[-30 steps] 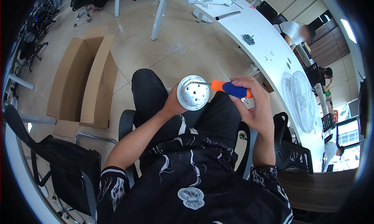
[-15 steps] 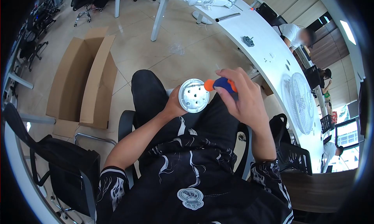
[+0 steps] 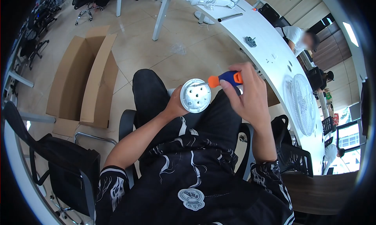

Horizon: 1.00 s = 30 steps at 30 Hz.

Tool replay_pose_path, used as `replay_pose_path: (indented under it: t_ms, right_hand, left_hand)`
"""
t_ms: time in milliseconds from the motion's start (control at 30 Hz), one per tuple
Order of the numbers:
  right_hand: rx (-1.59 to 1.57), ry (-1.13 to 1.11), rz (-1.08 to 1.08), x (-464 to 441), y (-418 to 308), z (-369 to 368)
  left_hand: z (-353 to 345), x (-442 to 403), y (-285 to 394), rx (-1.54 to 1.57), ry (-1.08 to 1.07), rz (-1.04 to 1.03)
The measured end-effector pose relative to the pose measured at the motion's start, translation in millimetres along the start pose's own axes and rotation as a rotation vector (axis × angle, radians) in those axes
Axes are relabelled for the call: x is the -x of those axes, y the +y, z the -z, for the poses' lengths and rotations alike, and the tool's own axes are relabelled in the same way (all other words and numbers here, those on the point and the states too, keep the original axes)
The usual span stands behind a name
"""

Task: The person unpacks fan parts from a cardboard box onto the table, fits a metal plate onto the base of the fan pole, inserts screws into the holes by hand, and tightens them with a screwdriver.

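Note:
A round whitish part with several dark holes in its face (image 3: 196,96) is held over my lap, its holed side turned up toward me. My left hand (image 3: 176,104) grips it from the left side, with the fingers partly hidden behind it. In my right hand (image 3: 249,94) is a screwdriver with a blue and orange handle (image 3: 226,79), pinched between thumb and fingers. Its shaft points left and the tip lies over the upper part of the round face; whether it sits in a screw I cannot tell.
An open cardboard box (image 3: 88,80) stands on the floor at left, near a black chair (image 3: 74,166). Along the right curves a white table (image 3: 270,49) bearing a fan grille (image 3: 303,103), a grey part (image 3: 250,41), a metal tube (image 3: 230,17) and small pieces. Other people sit beyond it.
My right hand has shifted slightly right and up, its fingers re-gripping the screwdriver, whose handle is now more tilted. My left hand and the round part have barely moved.

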State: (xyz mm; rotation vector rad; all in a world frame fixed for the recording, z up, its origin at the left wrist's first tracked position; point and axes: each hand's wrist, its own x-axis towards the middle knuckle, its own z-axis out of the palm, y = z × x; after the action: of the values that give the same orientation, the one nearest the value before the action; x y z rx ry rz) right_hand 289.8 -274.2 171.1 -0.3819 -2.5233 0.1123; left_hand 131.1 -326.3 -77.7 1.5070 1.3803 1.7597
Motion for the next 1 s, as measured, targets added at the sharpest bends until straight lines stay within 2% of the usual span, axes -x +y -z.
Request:
replay_pose_path:
  t_ms: [33,100,167,233,300,367,433,467,533,567,633,667,733,867,933,1000]
  right_hand:
    - [0.0,0.109,0.079,-2,-1,-1]
    - [-0.113,0.099,0.11,-1,2,-6]
    - [-0.227,0.083,0.136,2,2,-5]
    - [-0.087,-0.087,-0.002,8,1,-3]
    - [-0.044,-0.074,-0.043,8,2,-5]
    - [0.005,-0.053,-0.082,4,6,-8]
    - [-0.114,0.182,0.098,-2,9,-12]
    - [-0.112,0.182,0.098,-1,7,-12]
    - [-0.226,0.008,-0.001,3,2,-11]
    - [-0.226,0.005,-0.001,5,2,-10]
    - [0.009,-0.064,-0.136,6,3,-10]
    - [0.008,-0.065,-0.134,4,3,-9]
    - [-0.048,0.072,0.009,-5,3,-6]
    - [-0.195,0.087,0.127,-5,3,-8]
    - [-0.07,-0.039,-0.048,-2,-2,-6]
    - [-0.038,-0.063,-0.099,-3,-3,-2]
  left_hand:
    - [0,-1,-3,0.008,0.019,0.007]
    - [1,-3,0,0.018,0.037,0.013]
    - [5,-7,13,0.209,0.039,0.031]
    - [6,-7,13,0.175,0.034,0.036]
    - [6,-5,10,0.026,0.028,-0.028]
    - [6,-6,10,0.055,0.039,-0.021]
    - [6,-8,14,0.087,0.048,-0.016]
    - [7,-8,15,0.113,0.046,-0.01]
    - [6,-7,12,0.144,0.043,-0.001]
    - [5,-5,6,0.115,0.032,-0.007]
    - [5,-4,5,0.087,0.025,-0.012]
    - [4,-4,5,0.058,0.02,-0.004]
    - [6,-5,8,0.027,0.016,0.001]
    - [6,-7,11,0.105,0.03,-0.002]
    - [7,-5,9,0.091,0.02,-0.001]
    - [7,-5,9,0.028,0.011,0.003]
